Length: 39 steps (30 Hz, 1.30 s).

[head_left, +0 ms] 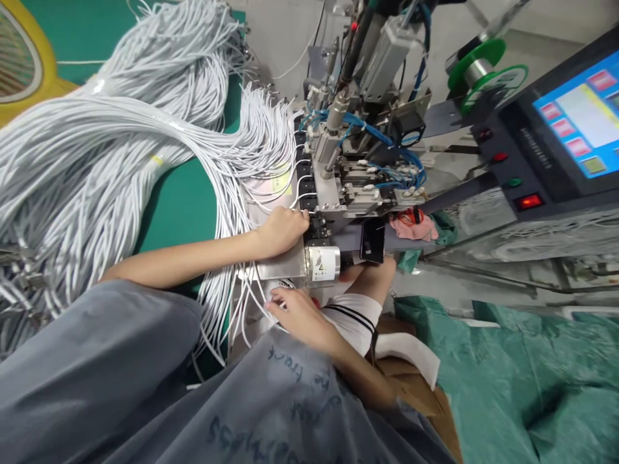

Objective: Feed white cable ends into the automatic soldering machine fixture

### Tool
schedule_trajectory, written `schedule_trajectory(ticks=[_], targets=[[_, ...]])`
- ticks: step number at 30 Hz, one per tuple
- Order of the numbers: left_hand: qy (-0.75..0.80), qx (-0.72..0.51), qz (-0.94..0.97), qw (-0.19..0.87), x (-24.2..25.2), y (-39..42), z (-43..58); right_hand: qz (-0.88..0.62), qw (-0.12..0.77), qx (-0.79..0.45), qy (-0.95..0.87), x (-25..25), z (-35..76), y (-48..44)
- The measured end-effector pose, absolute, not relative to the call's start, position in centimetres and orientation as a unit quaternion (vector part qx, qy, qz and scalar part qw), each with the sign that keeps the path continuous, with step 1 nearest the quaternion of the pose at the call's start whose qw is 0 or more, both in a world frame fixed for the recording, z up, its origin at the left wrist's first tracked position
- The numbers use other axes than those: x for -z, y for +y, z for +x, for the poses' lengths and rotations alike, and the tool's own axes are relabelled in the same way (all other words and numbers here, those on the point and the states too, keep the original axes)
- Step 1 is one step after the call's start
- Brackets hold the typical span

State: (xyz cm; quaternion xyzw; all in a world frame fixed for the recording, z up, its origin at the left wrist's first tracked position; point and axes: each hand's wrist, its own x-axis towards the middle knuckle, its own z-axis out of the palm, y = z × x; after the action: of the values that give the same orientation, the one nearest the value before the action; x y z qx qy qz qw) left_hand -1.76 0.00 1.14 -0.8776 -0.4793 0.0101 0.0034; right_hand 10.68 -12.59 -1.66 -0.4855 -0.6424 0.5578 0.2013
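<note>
My left hand (pixel 283 231) is closed, its fingertips against the row of black blocks (pixel 305 173) on the machine's near side. Whatever lies between those fingers is hidden. Lower down, my right hand (pixel 302 316) hovers by the loose white cables (pixel 247 299), thumb and forefinger slightly apart; no firm hold shows. A thick bundle of white cables (pixel 159 122) runs from the left, and several of its ends reach into the black blocks. Between the two hands sits a silvery cylinder with a white label (pixel 324 263).
Pneumatic cylinders and blue hoses (pixel 382 136) rise behind the blocks. A control panel with a lit screen (pixel 583 116) stands at right, near a green-rimmed spool (pixel 478 71). A dark phone (pixel 372 240) and pink cloth (pixel 413 225) lie beside the machine. Green sheeting (pixel 532 374) covers the lower right.
</note>
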Motion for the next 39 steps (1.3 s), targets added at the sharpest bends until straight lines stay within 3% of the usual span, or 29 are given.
schedule_trajectory(ticks=[3, 5, 8, 13, 18, 23, 27, 31, 39], targets=[[-0.401, 0.049, -0.914, -0.040, -1.7, -1.1, -1.2, -0.433, 0.141, -0.539, -0.709, 2.2, 9.6, -13.3], [-0.297, 0.105, -0.945, -0.084, -2.1, -2.3, -0.6, -0.448, 0.148, -0.505, -0.723, 2.1, 10.2, -13.2], [-0.201, 0.164, -0.945, -0.197, -2.5, -3.9, 0.0, -0.497, 0.200, -0.460, -0.708, 1.3, 12.4, -12.4], [-0.258, 0.192, -0.889, -0.327, -2.4, -3.4, -0.2, -0.564, 0.342, -0.444, -0.606, -0.5, 16.2, -9.0], [-0.278, 0.258, -0.863, -0.333, -1.8, -1.7, -0.6, -0.576, 0.446, -0.495, -0.473, -1.6, 17.0, -6.3], [-0.302, 0.348, -0.830, -0.316, -1.6, -1.4, -0.6, -0.492, 0.522, -0.583, -0.383, -1.3, 16.0, -5.6], [-0.305, 0.383, -0.813, -0.313, -1.6, -1.3, -0.5, -0.464, 0.525, -0.614, -0.364, -0.8, 15.2, -5.5], [-0.284, 0.366, -0.815, -0.348, -1.7, -1.2, -0.5, -0.490, 0.541, -0.527, -0.436, -0.6, 15.4, -5.5], [-0.230, 0.324, -0.840, -0.370, -2.3, -0.9, -1.0, -0.471, 0.465, -0.537, -0.523, -2.5, 17.6, -4.7]])
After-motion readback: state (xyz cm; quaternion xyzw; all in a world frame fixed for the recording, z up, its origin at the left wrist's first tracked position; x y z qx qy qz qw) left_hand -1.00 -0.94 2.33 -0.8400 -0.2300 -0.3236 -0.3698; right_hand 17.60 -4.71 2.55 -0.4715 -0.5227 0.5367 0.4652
